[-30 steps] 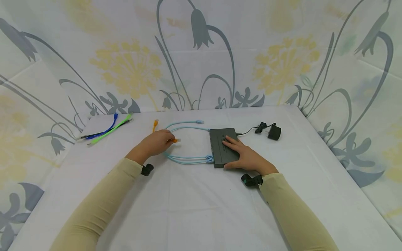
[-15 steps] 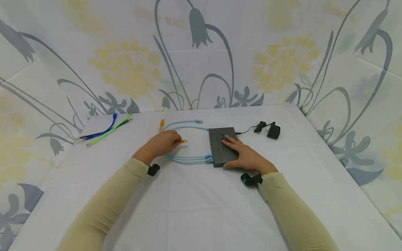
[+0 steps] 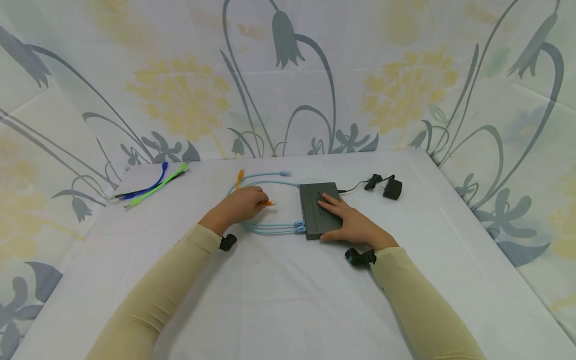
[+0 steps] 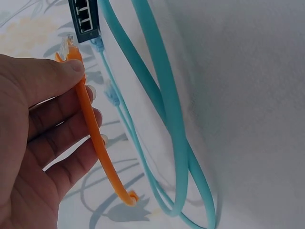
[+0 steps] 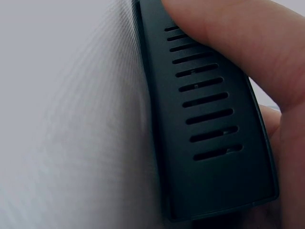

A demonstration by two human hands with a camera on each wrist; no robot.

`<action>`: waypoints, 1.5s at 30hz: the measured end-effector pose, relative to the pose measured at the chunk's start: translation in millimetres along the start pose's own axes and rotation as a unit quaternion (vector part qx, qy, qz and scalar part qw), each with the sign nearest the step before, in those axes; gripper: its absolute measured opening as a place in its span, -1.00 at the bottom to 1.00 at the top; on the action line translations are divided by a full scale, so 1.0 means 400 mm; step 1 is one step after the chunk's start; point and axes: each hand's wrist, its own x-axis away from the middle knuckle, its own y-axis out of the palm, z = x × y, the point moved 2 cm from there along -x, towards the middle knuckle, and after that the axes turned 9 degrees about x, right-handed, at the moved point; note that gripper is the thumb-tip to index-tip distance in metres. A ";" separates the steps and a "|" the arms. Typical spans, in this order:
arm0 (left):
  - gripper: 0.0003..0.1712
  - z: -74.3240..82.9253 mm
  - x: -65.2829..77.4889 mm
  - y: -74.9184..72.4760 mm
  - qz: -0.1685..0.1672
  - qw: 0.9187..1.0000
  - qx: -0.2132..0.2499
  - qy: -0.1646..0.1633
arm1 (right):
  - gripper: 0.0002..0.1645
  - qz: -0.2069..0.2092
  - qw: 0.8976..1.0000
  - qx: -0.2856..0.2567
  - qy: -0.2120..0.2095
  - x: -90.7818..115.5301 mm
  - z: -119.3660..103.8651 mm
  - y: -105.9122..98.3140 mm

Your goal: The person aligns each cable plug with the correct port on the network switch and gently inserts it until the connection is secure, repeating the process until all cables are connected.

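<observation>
Well left of the flat, dark grey rectangular box with a row of ports [image 3: 311,216], see a short bright green cable [image 3: 157,190], a short blue cable [image 3: 164,172] and a short black cable [image 3: 182,173], crossing one another; probably too far off to snag. Nearer, left of the box and apart from it, find the left grip [image 3: 240,204] pinching the short orange cable with a clear plastic plug [image 4: 99,145], with thumb pressed just behind the plug and the tail left free. Likely to twist in so narrow a hold, hence perhaps to meet a port askew. Along the box's left side, note the looping light-blue cables [image 4: 174,129], partly plugged in there: apt to catch the orange tail. Left of its far corner, beware the loose light-blue plug [image 3: 285,174], liable to be dragged along. On the box itself, see the right grip [image 3: 353,222], with fingers spread across the top and thumb against the near side; if too lightly pressed, likely to let the box slide rightward under a push. Right of the box, expect slack or strain from any such shift in the thin black power lead [image 3: 355,188], near the small black plug-in adapter [image 3: 393,189].
</observation>
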 end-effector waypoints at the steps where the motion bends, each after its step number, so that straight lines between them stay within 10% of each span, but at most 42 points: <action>1: -0.79 0.002 -0.002 0.001 0.000 1.000 0.003 0.003 | 0.20 0.000 1.000 0.000 0.000 0.000 0.000 0.000; 45: -0.80 0.090 -0.061 0.071 -0.038 0.999 0.016 0.029 | 0.19 0.007 1.000 0.010 -0.002 -0.003 0.002 0.000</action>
